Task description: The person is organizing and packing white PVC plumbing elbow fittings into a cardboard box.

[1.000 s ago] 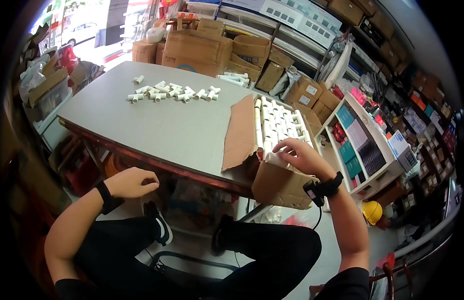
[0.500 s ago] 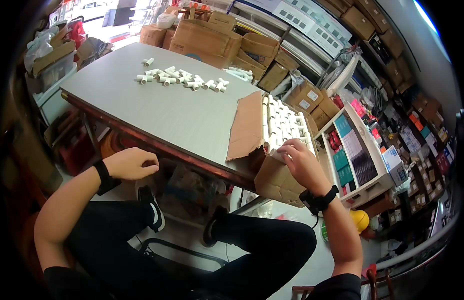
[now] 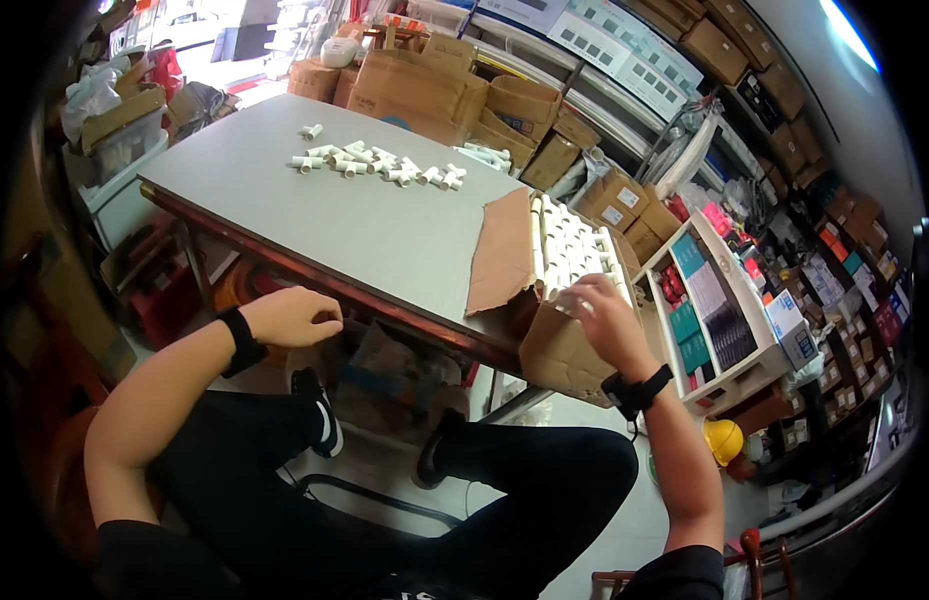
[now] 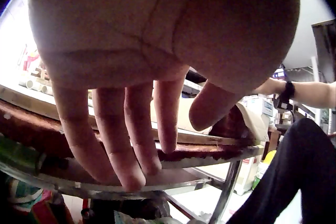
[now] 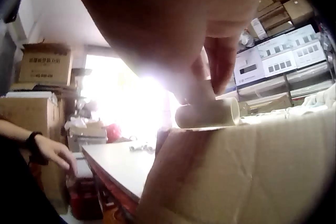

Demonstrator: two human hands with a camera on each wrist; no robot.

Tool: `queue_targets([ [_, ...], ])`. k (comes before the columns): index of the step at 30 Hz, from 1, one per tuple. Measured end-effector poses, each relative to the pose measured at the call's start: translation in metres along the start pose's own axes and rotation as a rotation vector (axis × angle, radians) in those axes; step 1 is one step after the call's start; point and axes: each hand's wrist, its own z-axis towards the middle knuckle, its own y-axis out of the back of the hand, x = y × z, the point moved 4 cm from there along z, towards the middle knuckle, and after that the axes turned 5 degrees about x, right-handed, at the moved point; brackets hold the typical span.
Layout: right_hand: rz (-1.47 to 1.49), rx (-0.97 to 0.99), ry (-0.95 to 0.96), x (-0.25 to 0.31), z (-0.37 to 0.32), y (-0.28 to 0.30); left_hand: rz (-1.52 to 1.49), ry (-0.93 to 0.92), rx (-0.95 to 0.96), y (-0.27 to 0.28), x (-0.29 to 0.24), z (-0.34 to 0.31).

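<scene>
My right hand (image 3: 612,325) is over the near end of an open cardboard box (image 3: 569,355). In the right wrist view its fingers pinch the upright branch of a white T-shaped pipe fitting (image 5: 207,113), whose wider tube lies level right at the box's top edge. Rows of similar white pipe fittings (image 3: 569,245) fill the box. My left hand (image 3: 289,317) hangs in front of the table edge, holding nothing; its fingers (image 4: 113,134) droop loosely in the left wrist view. Several loose T-fittings (image 3: 374,162) lie in a cluster on the grey table (image 3: 314,220).
A torn box flap (image 3: 502,250) spreads over the table's right side. Large cardboard boxes (image 3: 414,95) stand behind the table. To the right is a white shelf unit (image 3: 724,310), with a yellow helmet (image 3: 722,440) on the floor near it.
The head view has shifted a little, moving the table and box in the picture. The right hand stays at the near end of the box with slight finger movement; the left hand remains idle.
</scene>
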Motion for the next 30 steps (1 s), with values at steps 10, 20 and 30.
queue_targets([
  [10,0.387,-0.306,-0.372,-0.082,-0.026,0.024,0.05,-0.082,0.216,-0.036,-0.063,0.024],
  [20,0.792,-0.324,-0.542,-0.096,-0.006,-0.01,0.015,-0.19,0.589,-0.083,-0.102,0.02],
  [30,0.122,-0.17,-0.317,-0.048,0.004,-0.026,0.04,-0.176,0.584,-0.09,-0.093,0.06],
])
